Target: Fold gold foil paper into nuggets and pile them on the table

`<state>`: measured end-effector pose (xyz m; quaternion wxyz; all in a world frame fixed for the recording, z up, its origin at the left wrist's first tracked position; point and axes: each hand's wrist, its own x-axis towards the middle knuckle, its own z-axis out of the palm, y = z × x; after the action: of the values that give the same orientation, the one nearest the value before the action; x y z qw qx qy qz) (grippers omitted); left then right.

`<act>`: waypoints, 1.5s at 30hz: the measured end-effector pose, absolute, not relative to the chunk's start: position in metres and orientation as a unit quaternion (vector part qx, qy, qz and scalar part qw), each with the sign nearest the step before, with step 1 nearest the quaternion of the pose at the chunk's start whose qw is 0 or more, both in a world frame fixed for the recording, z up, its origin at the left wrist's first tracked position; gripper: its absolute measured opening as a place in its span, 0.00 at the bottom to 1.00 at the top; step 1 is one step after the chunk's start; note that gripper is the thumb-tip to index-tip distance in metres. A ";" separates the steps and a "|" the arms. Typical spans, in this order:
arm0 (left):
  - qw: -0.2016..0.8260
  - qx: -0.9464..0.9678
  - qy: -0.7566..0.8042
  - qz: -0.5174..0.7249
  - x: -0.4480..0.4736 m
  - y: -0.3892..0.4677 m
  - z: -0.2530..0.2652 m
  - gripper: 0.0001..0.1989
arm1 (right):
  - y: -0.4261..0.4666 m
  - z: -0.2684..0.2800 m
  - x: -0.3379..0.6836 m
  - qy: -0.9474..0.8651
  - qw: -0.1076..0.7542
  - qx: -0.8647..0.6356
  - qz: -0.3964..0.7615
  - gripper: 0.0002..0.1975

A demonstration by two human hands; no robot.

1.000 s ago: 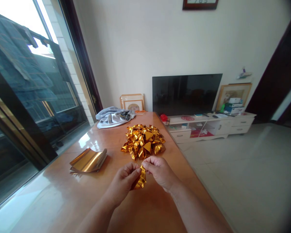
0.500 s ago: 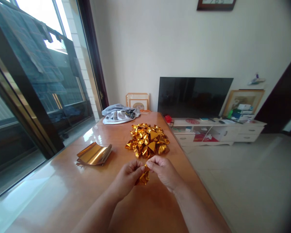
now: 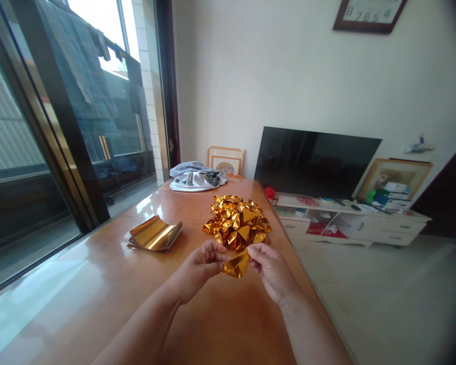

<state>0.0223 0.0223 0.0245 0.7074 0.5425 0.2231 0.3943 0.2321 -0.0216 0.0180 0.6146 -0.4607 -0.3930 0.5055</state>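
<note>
Between my two hands, above the wooden table, is a folded piece of gold foil paper. My left hand pinches its left end between thumb and fingers. At the upper right corner my right hand grips it the same way. Just beyond my hands lies a pile of folded gold foil pieces, shiny and pointed. To the left rests a stack of flat gold foil sheets, slightly curled.
A grey and white cloth bundle sits at the table's far end, before some picture frames. Right of the table is a low white cabinet with a television. Sliding glass doors stand on the left.
My hands have moved apart a little, and the foil piece between them is raised and spread wider. The view has turned and tilted slightly; the pile and the stack look the same.
</note>
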 end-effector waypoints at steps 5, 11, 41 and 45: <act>0.721 0.522 0.215 0.402 0.020 0.026 0.022 0.19 | -0.020 0.016 0.237 -0.375 0.626 -0.458 0.507 0.17; 0.679 0.507 0.283 0.449 0.019 0.033 0.018 0.13 | -0.016 0.010 0.242 -0.384 0.630 -0.471 0.483 0.17; 0.631 0.563 0.279 0.456 0.028 0.018 0.032 0.09 | -0.020 0.008 0.231 -0.331 0.638 -0.453 0.528 0.18; 0.624 0.561 0.270 0.472 0.029 0.017 0.032 0.09 | -0.020 0.009 0.230 -0.314 0.633 -0.451 0.545 0.18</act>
<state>0.0287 0.0174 0.0319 0.6243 0.5607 0.2696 0.4724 0.2304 -0.0196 0.0094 0.6329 -0.4514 -0.3145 0.5447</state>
